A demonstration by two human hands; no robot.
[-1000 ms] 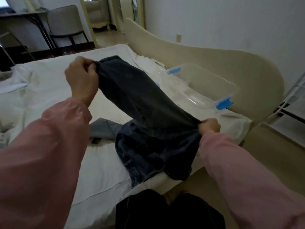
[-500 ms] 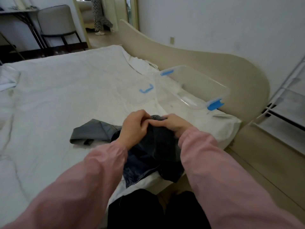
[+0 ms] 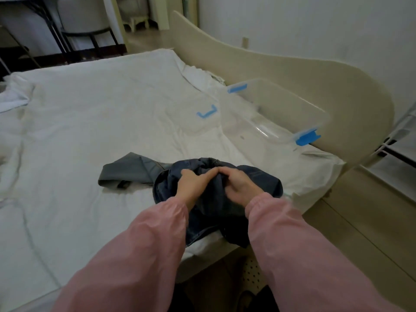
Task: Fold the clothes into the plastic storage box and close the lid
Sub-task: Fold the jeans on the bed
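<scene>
The left hand (image 3: 193, 183) pressed flat-fingered on bunched dark jeans (image 3: 258, 179) at the bed's (image 3: 90, 122) near edge. The right hand (image 3: 240, 185) lay beside it, grip too blurred to tell. Denim overhanging that edge could drag the fold floorward. The storage box (image 3: 281, 104) leaned at the right edge.

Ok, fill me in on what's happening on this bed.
A person in pink sleeves has the left hand and right hand on dark jeans bunched at the near edge of the bed. A grey garment lies beside them. The clear storage box leans against the bed board, nothing in it.
</scene>
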